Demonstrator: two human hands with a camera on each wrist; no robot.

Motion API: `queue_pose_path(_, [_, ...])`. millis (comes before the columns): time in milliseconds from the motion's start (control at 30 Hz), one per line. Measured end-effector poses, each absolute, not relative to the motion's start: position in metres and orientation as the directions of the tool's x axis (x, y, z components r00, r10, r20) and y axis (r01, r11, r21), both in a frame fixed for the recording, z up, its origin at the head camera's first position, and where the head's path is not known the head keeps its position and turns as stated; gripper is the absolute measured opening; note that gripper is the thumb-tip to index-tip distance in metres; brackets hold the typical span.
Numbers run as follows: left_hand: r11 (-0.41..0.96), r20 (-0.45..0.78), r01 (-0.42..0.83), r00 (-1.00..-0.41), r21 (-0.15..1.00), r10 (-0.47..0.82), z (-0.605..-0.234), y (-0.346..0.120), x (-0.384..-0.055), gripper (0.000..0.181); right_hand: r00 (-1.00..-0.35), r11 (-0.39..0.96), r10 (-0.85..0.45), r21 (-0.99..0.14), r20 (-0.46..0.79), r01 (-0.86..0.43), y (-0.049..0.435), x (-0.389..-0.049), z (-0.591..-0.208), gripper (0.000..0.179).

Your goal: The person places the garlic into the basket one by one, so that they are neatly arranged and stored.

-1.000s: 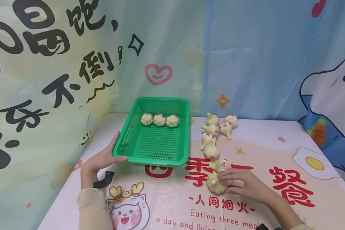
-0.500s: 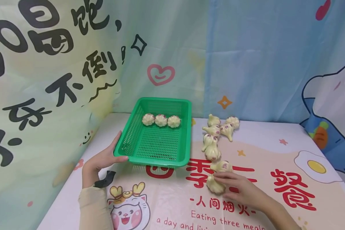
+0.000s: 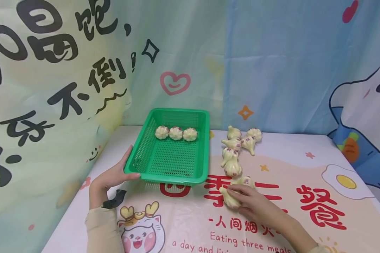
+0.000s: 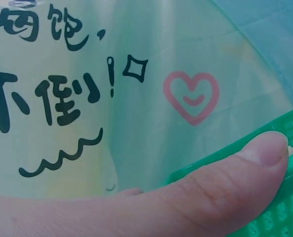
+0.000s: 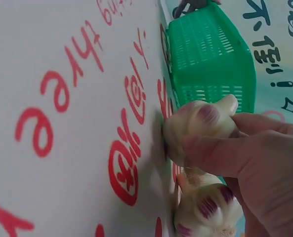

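Observation:
My left hand (image 3: 112,175) grips the front left corner of a green plastic basket (image 3: 169,180), its thumb (image 4: 220,192) lying over the rim in the left wrist view. Inside the basket, three garlic bulbs (image 3: 176,133) sit in a row toward the far end. To the right of the basket, my right hand (image 3: 259,207) pinches a garlic bulb (image 5: 198,123) between thumb and fingers, low over the table, its stem toward the upper left in the head view. Just behind it lies another garlic bulb (image 5: 210,207), partly covered by the hand in the head view.
Several more garlic bulbs (image 3: 232,167) lie in a loose line running back to the far side of the table. A printed cloth (image 3: 291,165) covers the table. Printed curtains (image 3: 272,70) stand behind and on the left.
My right hand has shifted slightly left, and the garlic bulb at its fingers has turned so its stem points to the upper left. My left hand and the basket stay in place.

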State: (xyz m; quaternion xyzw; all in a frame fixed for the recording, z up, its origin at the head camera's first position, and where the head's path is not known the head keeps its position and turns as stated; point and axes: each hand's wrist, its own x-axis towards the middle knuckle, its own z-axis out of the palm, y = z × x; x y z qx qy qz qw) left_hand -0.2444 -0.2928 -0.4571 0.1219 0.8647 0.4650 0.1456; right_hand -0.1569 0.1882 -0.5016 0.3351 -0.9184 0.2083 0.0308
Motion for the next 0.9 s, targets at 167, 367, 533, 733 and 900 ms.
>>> queue_pose_path(167, [0.536,-0.133,0.090,-0.922,0.839,0.364,-0.460,-0.289,-0.247,0.110,-0.787,0.714,-0.579,-0.334,0.215,-0.616,0.188,-0.153,-0.502,0.067])
queue_pose_path(367, [0.537,-0.135,0.087,-0.922,0.839,0.362,-0.461,-0.291,-0.245,0.109,-0.759,0.718,-0.580,-0.256,0.294,-0.648,0.184,-0.158,-0.500,0.063])
queue_pose_path(533, [0.548,-0.145,0.070,-0.929,0.834,0.340,-0.456,-0.299,-0.240,0.109,-0.745,0.714,-0.597,-0.226,0.299,-0.663,0.174,-0.168,-0.496,0.059])
queue_pose_path(733, [0.531,-0.142,0.082,-0.919,0.844,0.368,-0.454,-0.298,-0.242,0.109,-0.793,0.761,-0.558,-0.232,0.243,-0.606,0.169,-0.165,-0.491,0.058])
queue_pose_path(900, [0.528,-0.150,0.079,-0.914,0.846,0.378,-0.457,-0.294,-0.242,0.110,-0.851,0.808,-0.492,-0.268,0.186,-0.525,0.166,-0.158,-0.490,0.058])
